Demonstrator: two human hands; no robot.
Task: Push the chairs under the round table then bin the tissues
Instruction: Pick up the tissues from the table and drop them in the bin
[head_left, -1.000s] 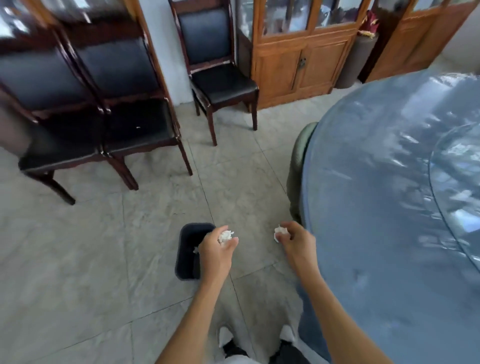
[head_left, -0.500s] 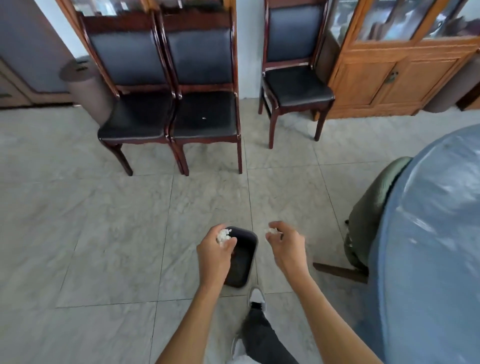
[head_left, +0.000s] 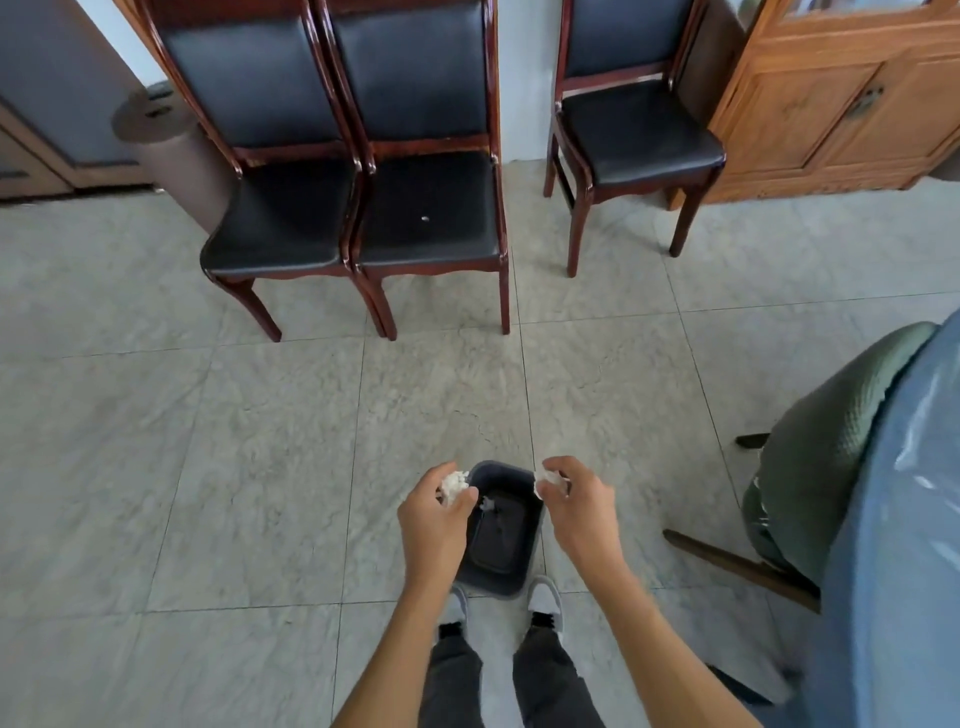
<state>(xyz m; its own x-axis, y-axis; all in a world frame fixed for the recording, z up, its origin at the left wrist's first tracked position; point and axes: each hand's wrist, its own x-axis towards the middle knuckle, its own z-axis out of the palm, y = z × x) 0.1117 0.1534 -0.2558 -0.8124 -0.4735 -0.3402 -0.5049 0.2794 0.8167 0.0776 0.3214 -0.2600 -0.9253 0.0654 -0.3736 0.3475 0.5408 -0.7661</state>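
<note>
Head view, looking down at a tiled floor. Compared with a second ago, the person has turned away from the round table (head_left: 904, 519), now only a blue-covered edge at the right of the frame, and stands directly over a small dark bin (head_left: 500, 530), which has moved from left of the hands to lower centre, between the shoes. This suggests the tissues are about to be dropped, the last step of the task.

The left hand (head_left: 434, 525) is curled closed, pinching a crumpled white tissue (head_left: 453, 484) at its fingertips, just above the bin's left rim. The right hand (head_left: 582, 512) is likewise closed around a second tissue (head_left: 546, 478) above the right rim. Neither tissue has been released.

A green-covered chair (head_left: 826, 467) sits tucked against the table at right. Three dark chairs (head_left: 426, 208) line the wall across the upper frame.
</note>
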